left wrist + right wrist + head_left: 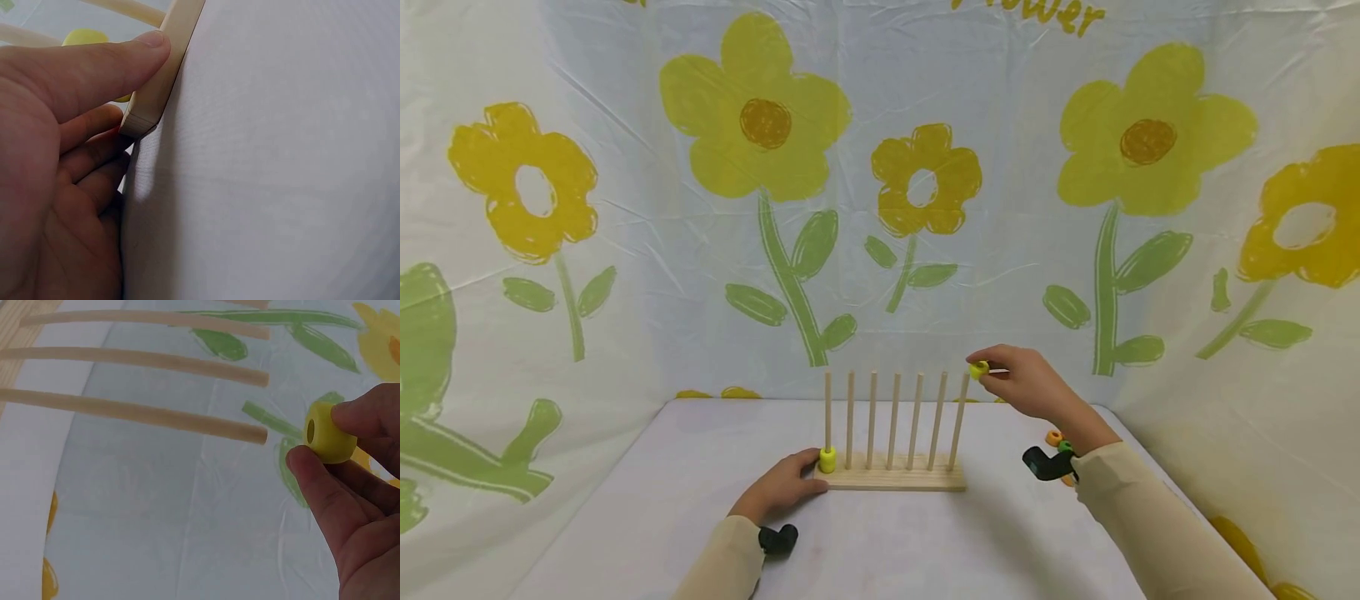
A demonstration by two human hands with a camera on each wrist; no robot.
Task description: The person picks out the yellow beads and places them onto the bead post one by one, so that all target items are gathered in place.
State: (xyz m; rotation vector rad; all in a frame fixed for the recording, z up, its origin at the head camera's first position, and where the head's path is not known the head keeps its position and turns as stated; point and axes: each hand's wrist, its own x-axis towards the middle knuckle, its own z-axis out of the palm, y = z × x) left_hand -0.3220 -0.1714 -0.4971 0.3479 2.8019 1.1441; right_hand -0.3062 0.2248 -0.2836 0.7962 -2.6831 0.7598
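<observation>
1. Currently pinching dowel stand (891, 479) at nine o'clock with left hand (786, 483).
2. With yellow beads (827, 460) on nine-o'clock dowel (828, 408).
3. Pinching yellow bead (330, 439) in right hand (1018, 382) at two o'clock, near three-o'clock dowel (959, 417).
4. With orange and green beads (1051, 440) at three.
5. Facing flower-printed cloth (1011, 208) at twelve.

We see a wrinkled white sheet (1000, 279) printed with big yellow flowers (765, 117), green stems (787, 279) and mustard-coloured lettering (1047, 12), hanging behind a pale, flat tabletop (895, 542).
</observation>
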